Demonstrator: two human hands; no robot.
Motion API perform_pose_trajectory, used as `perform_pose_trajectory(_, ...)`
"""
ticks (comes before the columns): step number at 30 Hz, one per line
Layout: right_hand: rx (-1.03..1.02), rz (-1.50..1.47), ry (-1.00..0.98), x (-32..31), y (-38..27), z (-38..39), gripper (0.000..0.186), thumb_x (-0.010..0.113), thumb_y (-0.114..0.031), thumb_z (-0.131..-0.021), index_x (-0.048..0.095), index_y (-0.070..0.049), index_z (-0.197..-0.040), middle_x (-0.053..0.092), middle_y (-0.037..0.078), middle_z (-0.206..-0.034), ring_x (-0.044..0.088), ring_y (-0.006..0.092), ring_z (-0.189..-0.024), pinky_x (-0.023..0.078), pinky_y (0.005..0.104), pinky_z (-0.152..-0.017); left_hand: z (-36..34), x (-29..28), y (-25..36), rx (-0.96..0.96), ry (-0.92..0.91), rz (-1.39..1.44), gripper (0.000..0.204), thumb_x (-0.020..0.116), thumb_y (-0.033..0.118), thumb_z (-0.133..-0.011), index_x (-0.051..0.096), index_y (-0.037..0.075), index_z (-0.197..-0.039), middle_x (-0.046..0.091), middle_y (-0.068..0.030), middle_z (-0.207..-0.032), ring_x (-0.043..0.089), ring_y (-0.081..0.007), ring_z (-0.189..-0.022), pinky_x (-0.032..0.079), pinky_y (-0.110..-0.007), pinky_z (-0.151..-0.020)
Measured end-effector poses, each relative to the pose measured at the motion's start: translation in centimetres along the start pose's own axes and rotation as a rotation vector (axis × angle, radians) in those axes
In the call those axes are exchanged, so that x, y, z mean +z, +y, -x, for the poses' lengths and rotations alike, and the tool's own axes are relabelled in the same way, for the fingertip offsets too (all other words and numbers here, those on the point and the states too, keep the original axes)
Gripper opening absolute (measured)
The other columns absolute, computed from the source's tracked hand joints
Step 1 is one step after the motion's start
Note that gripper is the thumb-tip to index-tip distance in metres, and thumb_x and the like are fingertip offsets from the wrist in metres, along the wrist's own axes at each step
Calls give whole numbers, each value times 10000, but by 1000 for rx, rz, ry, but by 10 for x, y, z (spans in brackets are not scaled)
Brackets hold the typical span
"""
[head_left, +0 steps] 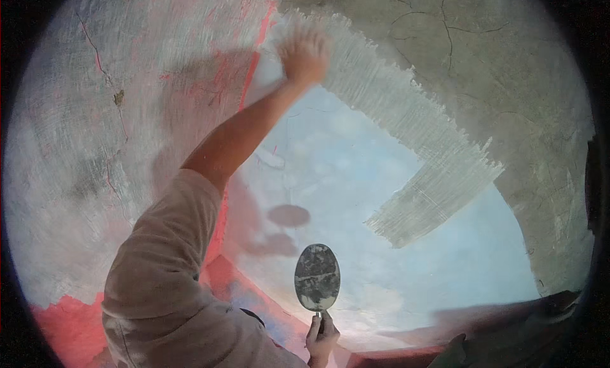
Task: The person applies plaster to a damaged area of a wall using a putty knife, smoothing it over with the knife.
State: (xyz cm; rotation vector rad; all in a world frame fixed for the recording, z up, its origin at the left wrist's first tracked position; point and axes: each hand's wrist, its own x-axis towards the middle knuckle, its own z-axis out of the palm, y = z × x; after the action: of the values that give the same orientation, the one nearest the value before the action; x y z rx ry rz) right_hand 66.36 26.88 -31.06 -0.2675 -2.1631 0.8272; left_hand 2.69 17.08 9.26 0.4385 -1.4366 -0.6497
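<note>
Closest to my eyes is my own beige-brown fabric sleeve (162,272), bent at the elbow at lower left, its bare forearm running up to my left hand (305,53) at the top of the wall. That hand is motion-blurred, its fingers seemingly reaching upward; I cannot tell whether they are spread, or whether they hold anything. My right hand (322,339), low in the middle, pinches the short neck of an oval, flat-bladed tool smeared with dark and pale grey (317,276), which stands upright before the wall, its shadow falling on the paint. As for how far things stand, a rough-edged, finely streaked band of light grey coating (406,114) slants down from near my left hand, then bends back lower right and stops on the pale blue painted wall (356,177). Most of that blue shows bare, so I judge the coverage only partial. Beyond the band, smooth brownish-grey plaster (527,133) shows cracks; at left, streaked whitish-grey wall (57,145) has pink-red showing through, with a vivid red stripe (251,72) dividing it from the blue. No container shows; whatever grey residue I carry visibly is on the oval blade.
</note>
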Motion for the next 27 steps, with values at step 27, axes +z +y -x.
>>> perform_pose_trajectory(27, 131, 86, 64, -21, 13, -3, 301, 727, -158, -1042, 750, 52, -1257, 753, 176, -766, 720, 251, -608, 542, 374, -572, -9, -115, 46, 575, -411, 790, 770, 674, 580, -1022, 449, 303, -1705, 291, -178, -1817, 251, -489, -1653, 231, -720, -1303)
